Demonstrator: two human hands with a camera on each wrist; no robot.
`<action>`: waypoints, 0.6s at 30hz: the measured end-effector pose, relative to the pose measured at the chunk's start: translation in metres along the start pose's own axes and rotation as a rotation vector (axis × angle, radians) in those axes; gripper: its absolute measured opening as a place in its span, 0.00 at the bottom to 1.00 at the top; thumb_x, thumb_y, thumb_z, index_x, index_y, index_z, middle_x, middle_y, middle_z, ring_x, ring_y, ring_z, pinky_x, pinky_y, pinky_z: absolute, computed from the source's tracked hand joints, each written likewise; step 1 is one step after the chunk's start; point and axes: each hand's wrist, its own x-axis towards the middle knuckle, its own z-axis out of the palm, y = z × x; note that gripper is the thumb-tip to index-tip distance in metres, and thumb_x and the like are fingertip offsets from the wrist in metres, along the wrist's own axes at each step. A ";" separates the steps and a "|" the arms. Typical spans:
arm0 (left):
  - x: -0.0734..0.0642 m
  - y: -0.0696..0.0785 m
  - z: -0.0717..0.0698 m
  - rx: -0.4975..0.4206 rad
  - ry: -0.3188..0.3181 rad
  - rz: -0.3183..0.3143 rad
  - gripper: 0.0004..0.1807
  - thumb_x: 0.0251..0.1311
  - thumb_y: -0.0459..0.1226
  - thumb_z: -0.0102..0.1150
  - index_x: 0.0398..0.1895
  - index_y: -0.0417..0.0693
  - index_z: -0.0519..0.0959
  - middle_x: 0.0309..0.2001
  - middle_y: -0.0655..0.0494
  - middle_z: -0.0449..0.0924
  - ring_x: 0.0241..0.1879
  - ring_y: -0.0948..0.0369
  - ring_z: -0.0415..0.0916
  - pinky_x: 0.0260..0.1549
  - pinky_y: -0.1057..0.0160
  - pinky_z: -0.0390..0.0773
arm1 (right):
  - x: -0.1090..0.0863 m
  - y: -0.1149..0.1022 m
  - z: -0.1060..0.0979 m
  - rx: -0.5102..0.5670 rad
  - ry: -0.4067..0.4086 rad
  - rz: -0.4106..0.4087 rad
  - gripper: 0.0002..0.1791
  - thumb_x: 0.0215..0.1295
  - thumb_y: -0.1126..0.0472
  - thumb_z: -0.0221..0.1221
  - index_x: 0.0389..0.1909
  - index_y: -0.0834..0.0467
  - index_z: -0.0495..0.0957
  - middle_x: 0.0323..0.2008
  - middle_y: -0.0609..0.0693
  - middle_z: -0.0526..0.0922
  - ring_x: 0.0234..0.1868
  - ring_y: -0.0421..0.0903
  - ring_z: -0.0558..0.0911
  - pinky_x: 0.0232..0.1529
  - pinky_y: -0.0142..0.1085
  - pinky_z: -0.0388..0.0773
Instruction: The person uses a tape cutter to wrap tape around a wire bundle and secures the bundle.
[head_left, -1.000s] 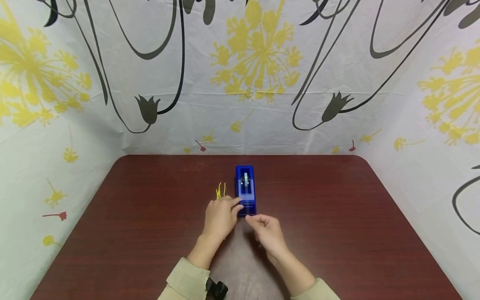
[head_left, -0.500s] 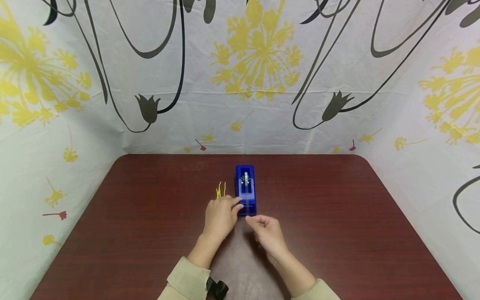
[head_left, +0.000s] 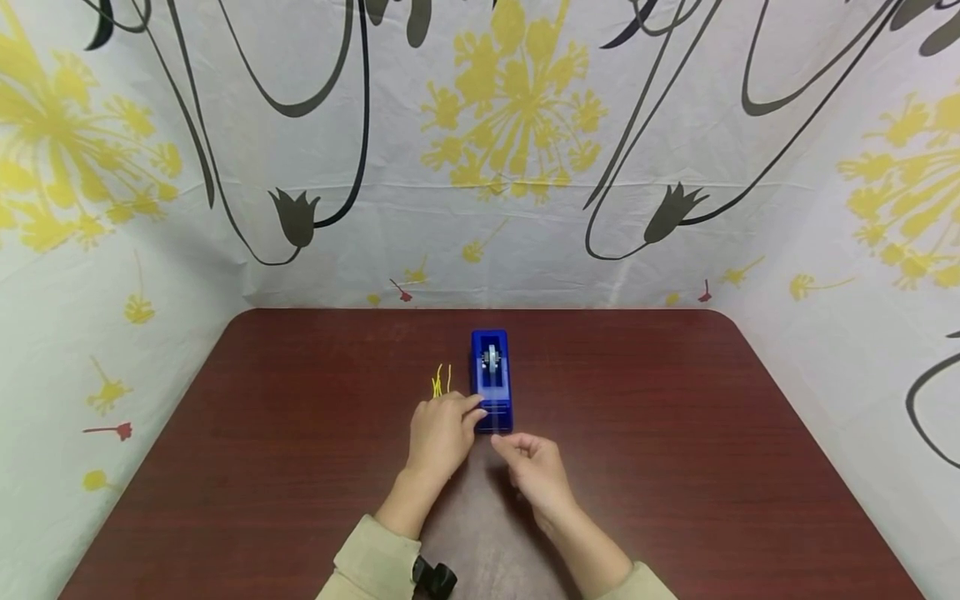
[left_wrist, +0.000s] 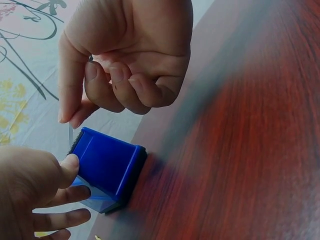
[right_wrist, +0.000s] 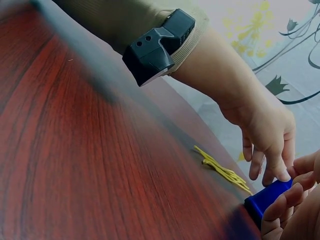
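Observation:
A blue tape dispenser stands on the table, its toothed front edge toward me. My left hand rests against its left front. In the left wrist view, the left thumb presses near the teeth while the other fingers reach out fairly straight along the side. Just in front of the dispenser, my right hand pinches the end of the clear tape between thumb and index finger. The remaining right fingers curl into the palm. A short length of tape spans from the teeth to the fingertips. The tape roll sits inside the dispenser.
Several thin yellow strands lie bunched on the table left of the dispenser, partly behind my left hand in the head view. The dark red wooden table ends at a patterned white cloth. A black wrist camera sits by my left sleeve.
My right hand has drawn very slightly toward me with the tape end. The left hand and the dispenser look unmoved.

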 end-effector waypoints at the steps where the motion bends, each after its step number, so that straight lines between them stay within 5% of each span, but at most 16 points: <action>1: 0.000 0.000 0.000 0.000 -0.001 0.000 0.12 0.62 0.42 0.70 0.47 0.51 0.90 0.37 0.57 0.88 0.35 0.54 0.85 0.38 0.52 0.79 | 0.000 0.000 0.000 -0.001 0.000 0.001 0.13 0.67 0.62 0.65 0.35 0.72 0.82 0.11 0.41 0.64 0.13 0.37 0.62 0.15 0.30 0.59; 18: 0.000 0.000 0.000 -0.013 0.010 0.004 0.12 0.61 0.42 0.70 0.47 0.50 0.90 0.36 0.56 0.88 0.34 0.54 0.85 0.38 0.52 0.79 | -0.005 -0.001 0.000 -0.007 -0.007 0.015 0.14 0.67 0.61 0.65 0.35 0.71 0.82 0.11 0.41 0.65 0.13 0.37 0.63 0.14 0.30 0.60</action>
